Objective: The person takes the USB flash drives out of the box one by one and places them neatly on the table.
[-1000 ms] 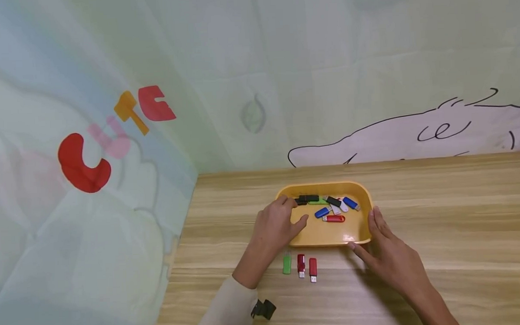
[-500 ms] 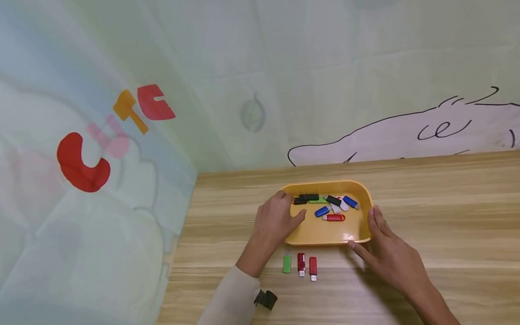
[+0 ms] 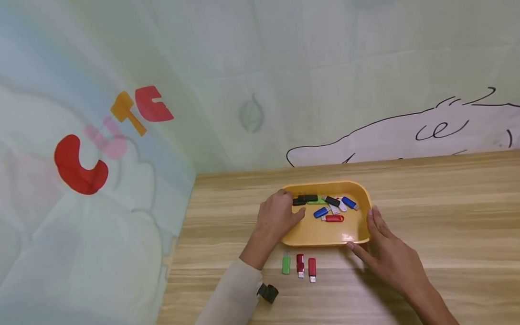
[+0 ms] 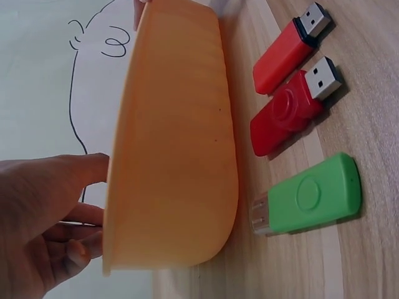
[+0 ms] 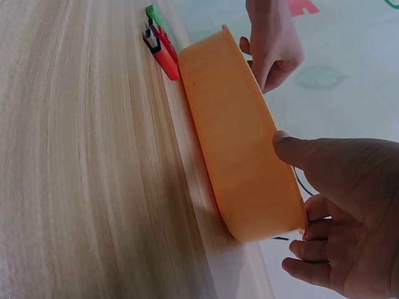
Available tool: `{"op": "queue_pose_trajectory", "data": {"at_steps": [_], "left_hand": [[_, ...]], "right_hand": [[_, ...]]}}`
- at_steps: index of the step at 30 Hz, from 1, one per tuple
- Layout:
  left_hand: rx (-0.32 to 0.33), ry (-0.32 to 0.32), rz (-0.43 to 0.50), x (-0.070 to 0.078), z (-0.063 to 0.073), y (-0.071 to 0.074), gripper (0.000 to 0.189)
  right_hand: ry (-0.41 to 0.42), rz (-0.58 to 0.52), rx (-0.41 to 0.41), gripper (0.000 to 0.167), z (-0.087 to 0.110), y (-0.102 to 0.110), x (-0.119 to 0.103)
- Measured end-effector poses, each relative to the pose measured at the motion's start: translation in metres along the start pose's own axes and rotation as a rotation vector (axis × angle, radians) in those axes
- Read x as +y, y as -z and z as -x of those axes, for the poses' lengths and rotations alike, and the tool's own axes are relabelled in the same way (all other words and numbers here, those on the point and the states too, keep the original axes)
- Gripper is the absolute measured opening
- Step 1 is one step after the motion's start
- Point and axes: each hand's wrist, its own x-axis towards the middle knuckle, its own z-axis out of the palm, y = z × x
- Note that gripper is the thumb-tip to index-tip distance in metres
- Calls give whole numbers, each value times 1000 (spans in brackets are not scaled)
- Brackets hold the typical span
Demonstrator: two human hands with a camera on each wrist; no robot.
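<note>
A yellow plastic tray point(image 3: 318, 237) holds several USB sticks: a blue one point(image 3: 349, 203), a red one point(image 3: 332, 218), and black, white and green ones towards the back. My left hand point(image 3: 276, 214) is at the tray's left rim, fingers curled at the edge and thumb over the inside. At the front right corner my right hand point(image 3: 394, 258) grips the tray, its thumb on the front rim and fingers along the right side. Before the tray lie a green USB stick point(image 4: 315, 194), a dark red one point(image 4: 287, 112) and a bright red one point(image 4: 283, 56).
The wood-grain table point(image 3: 459, 213) runs back to a printed curtain point(image 3: 347, 73). Another patterned curtain point(image 3: 95, 235) borders the table on the left. A black strap point(image 3: 268, 293) shows at the left sleeve, near the loose sticks.
The left hand has shifted very slightly at the left rim, and its forearm has moved a little right and up. The right hand, tray and USB sticks look nearly unchanged.
</note>
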Motion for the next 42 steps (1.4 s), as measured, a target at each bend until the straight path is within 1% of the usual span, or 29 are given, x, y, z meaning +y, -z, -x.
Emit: {"op": "queue_pose_trajectory", "data": {"at_steps": [4,9,16,22,27,30,34,42], "left_hand": [[-12,0,4,-1,-2,-4,45],[-31,-2,18,-1,-5,-6,44],[-72,-2,46,1,-9,-10,40],[-100,8,55,3,-13,-14,37],[-122,18,19,4,-18,-18,35],[-137,14,-11,6,-22,-21,35],[-152,14,-28,6,-25,-24,30],[-148,3,-66,6,-26,-27,23]], "right_hand": [[-2,1,-7,105,-1,-1,0],[1,4,8,104,1,-1,0],[7,-2,25,103,2,-2,1],[4,-1,21,103,2,-2,1],[10,-1,28,102,2,-1,1],[11,-2,36,101,3,-2,3],[16,-5,41,101,2,-2,2],[16,4,33,101,2,-1,1]]}}
